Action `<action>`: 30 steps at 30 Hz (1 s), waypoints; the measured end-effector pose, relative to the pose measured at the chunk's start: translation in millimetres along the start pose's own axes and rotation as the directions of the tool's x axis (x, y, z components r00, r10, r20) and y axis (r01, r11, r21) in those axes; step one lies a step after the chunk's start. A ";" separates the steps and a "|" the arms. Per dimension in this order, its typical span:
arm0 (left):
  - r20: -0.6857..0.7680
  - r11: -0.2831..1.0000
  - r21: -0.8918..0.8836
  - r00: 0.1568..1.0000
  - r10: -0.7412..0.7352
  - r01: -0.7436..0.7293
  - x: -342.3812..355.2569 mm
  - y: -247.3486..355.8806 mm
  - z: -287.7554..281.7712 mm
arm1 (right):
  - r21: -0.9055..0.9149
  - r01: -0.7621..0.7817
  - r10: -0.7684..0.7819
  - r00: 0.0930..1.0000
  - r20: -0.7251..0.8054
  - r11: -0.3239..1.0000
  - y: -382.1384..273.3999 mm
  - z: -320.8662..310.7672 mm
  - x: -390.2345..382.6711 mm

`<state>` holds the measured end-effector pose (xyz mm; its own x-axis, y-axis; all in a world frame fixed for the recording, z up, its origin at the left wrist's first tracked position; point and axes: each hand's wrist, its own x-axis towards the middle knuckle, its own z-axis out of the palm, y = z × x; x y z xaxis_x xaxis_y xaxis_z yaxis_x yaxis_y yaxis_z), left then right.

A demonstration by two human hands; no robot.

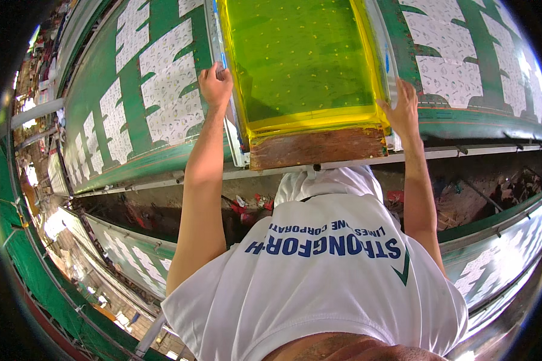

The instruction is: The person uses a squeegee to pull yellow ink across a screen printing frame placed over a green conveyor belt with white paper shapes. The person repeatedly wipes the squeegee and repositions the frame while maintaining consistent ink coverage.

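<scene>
Left hand (pixel 215 86): pinching the yellow screen frame (pixel 319 120) at its left edge
Right hand (pixel 403 109): spreading thumb from fingers at the right edge, contact hard to judge
Yellow screen frame: lying between both hands
White printed pieces (pixel 171 84): lying outward of each hand on a green table (pixel 132 87)

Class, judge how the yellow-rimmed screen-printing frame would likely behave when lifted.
The screen-printing frame is probably stiff, given its thick rim. Its translucent mesh likely gives when pressed, looking thin. It may tilt if lifted one-sided, being broad.
</scene>
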<state>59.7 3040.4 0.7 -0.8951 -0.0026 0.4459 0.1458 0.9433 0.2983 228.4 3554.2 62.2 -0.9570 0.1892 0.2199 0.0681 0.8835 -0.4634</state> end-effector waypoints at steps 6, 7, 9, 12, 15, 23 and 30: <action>0.028 0.999 -0.017 0.999 -0.031 0.031 -2.5 6.4 -1.0 | 0.361 0.242 -0.415 0.727 0.548 0.901 -84.5 -14.0 -63.7; 0.028 0.999 -0.019 0.999 -0.041 0.042 -2.0 8.5 -1.2 | 0.358 0.355 -0.502 0.674 0.543 0.864 -97.5 -14.6 -70.0; 0.040 0.998 -0.029 0.997 -0.060 0.062 -1.2 11.4 -2.0 | 0.363 0.538 -0.642 0.545 0.539 0.761 -120.0 -14.3 -78.6; 0.052 0.998 -0.005 0.997 -0.056 0.056 0.9 12.5 -2.0 | 0.218 0.575 -0.565 0.538 0.626 0.789 -138.4 -12.9 -75.8; 0.047 0.997 -0.038 0.997 -0.061 0.063 1.0 11.0 -1.4 | 0.156 0.582 -0.552 0.603 0.576 0.798 -148.4 -10.9 -69.8; -0.016 0.998 -0.039 0.999 -0.046 0.046 0.5 11.2 3.2 | -0.078 0.425 -0.312 0.765 0.564 0.902 -175.7 14.4 -73.3; -0.049 0.997 -0.068 0.998 -0.031 0.028 -2.4 6.4 7.1 | -0.042 0.369 -0.318 0.849 0.422 0.928 -170.6 18.8 -81.7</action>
<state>59.7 3048.8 -4.5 -0.8777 -0.0484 0.4767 0.1490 0.9180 0.3676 289.7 3379.9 107.1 -0.9531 -0.3013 -0.0279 -0.2779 0.9082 -0.3129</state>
